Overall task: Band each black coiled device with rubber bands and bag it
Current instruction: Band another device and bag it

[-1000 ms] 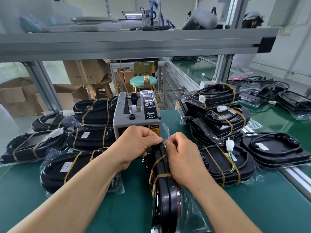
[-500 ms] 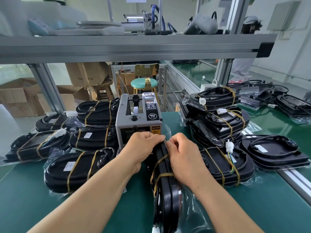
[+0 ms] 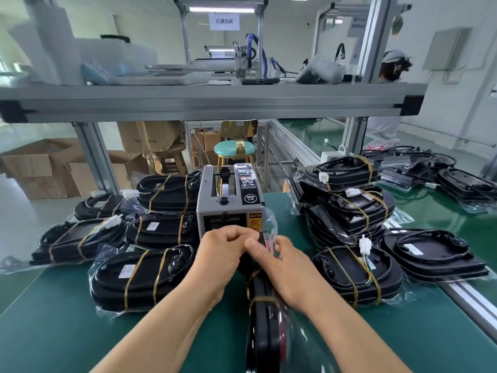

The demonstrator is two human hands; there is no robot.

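On the green table, a banded device is held on edge; its bag mouth is pinched by left hand and right hand. Sealing seems next.

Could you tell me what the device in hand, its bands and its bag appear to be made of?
The device looks like black moulded plastic, smooth with a slight sheen. The bands around it look like tan rubber, matte and stretched taut. The bag seems thin clear plastic film: it is see-through, wrinkled and glinting. Both the left hand and the right hand grip its top end.
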